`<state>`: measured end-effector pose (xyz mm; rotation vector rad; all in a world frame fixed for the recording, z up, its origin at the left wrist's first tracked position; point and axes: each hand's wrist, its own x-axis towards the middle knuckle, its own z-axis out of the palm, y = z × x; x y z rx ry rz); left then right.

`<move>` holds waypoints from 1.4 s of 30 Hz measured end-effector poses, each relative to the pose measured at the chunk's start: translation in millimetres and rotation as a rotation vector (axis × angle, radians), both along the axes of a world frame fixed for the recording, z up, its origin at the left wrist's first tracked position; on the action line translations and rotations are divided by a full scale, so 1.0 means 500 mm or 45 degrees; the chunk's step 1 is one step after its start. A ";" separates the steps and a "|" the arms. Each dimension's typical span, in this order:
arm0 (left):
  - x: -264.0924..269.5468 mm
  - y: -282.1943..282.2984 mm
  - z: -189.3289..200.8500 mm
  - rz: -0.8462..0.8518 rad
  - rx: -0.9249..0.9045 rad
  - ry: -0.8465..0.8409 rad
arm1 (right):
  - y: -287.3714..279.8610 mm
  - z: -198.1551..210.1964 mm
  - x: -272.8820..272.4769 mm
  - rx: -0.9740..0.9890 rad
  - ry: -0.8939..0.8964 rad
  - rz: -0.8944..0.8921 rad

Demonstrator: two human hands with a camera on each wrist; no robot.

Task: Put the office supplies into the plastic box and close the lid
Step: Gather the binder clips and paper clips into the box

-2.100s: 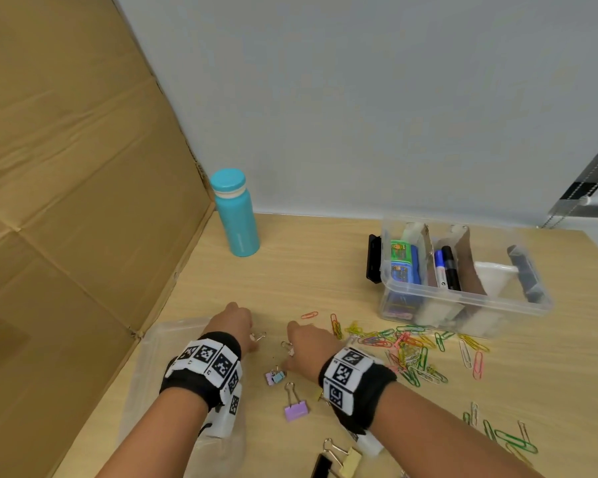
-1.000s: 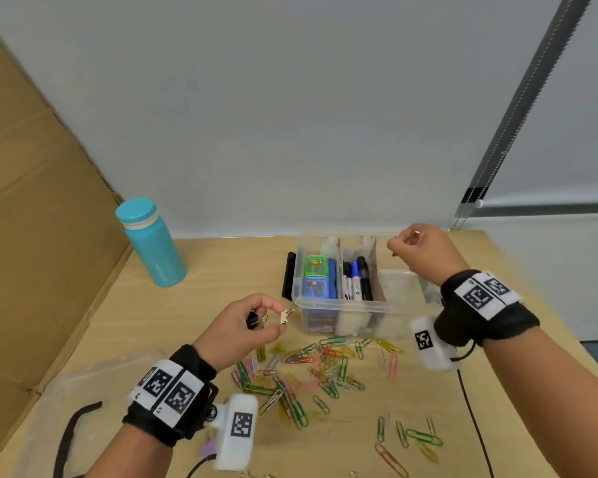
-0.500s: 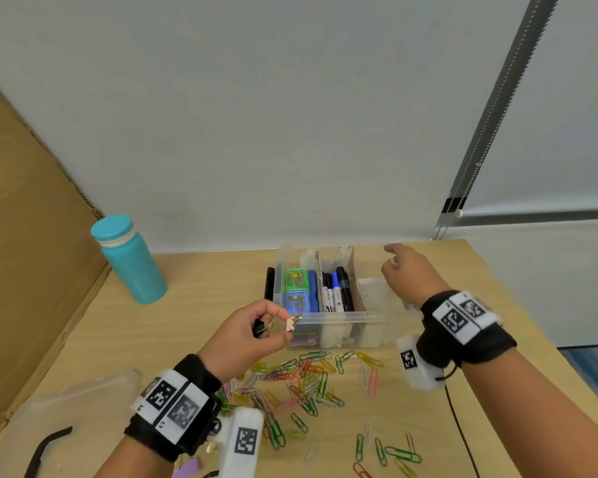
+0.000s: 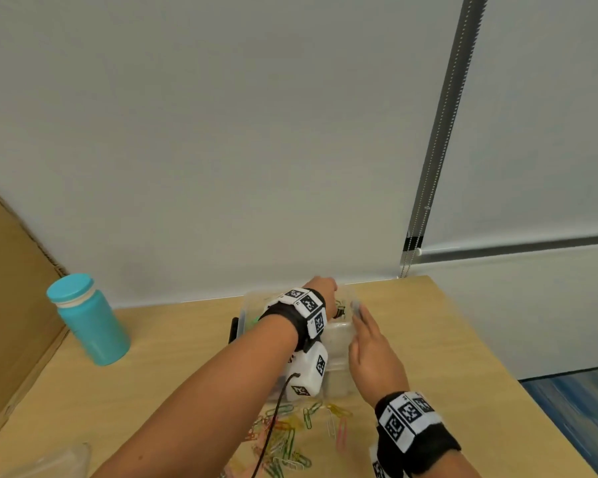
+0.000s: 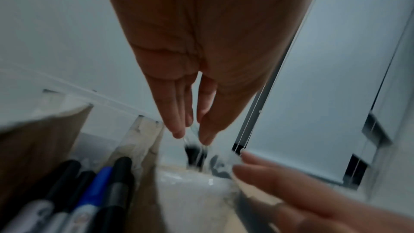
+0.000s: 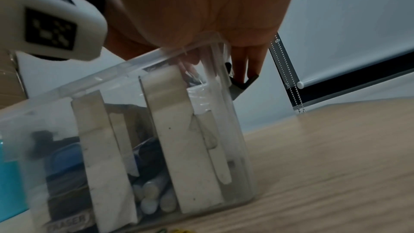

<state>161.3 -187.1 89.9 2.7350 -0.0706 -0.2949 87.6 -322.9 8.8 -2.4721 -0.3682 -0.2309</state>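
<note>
The clear plastic box (image 4: 339, 377) stands at the middle of the table, without its lid. My left hand (image 4: 325, 283) reaches across it to the far right compartment. In the left wrist view this hand (image 5: 192, 136) points down and pinches the wire handles of a black binder clip (image 5: 193, 154) between thumb and fingertip, low inside the box. My right hand (image 4: 364, 327) lies flat along the box's right rim with straight fingers (image 6: 246, 63) touching the black latch (image 6: 243, 84). Markers (image 5: 89, 192) lie in the middle compartment. Coloured paper clips (image 4: 290, 434) lie scattered in front of the box.
A teal bottle (image 4: 87, 320) stands at the left, beside a cardboard sheet (image 4: 11, 305). The clear lid (image 4: 52, 460) lies at the near left corner. The table's right edge (image 4: 518, 384) runs close to the box. A wall rises right behind it.
My left hand has carried the binder clip from the box's front left across into its right compartment. My right hand has come down onto the right rim.
</note>
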 end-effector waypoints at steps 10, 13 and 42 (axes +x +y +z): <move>-0.083 0.090 0.015 0.120 -0.557 -0.147 | -0.005 -0.002 0.004 -0.024 0.027 -0.013; -0.162 0.144 0.021 0.083 -0.515 -0.309 | -0.006 -0.003 0.005 -0.031 0.023 0.002; -0.558 0.480 -0.229 0.297 0.141 0.374 | 0.409 -0.053 -0.323 -0.724 0.355 1.220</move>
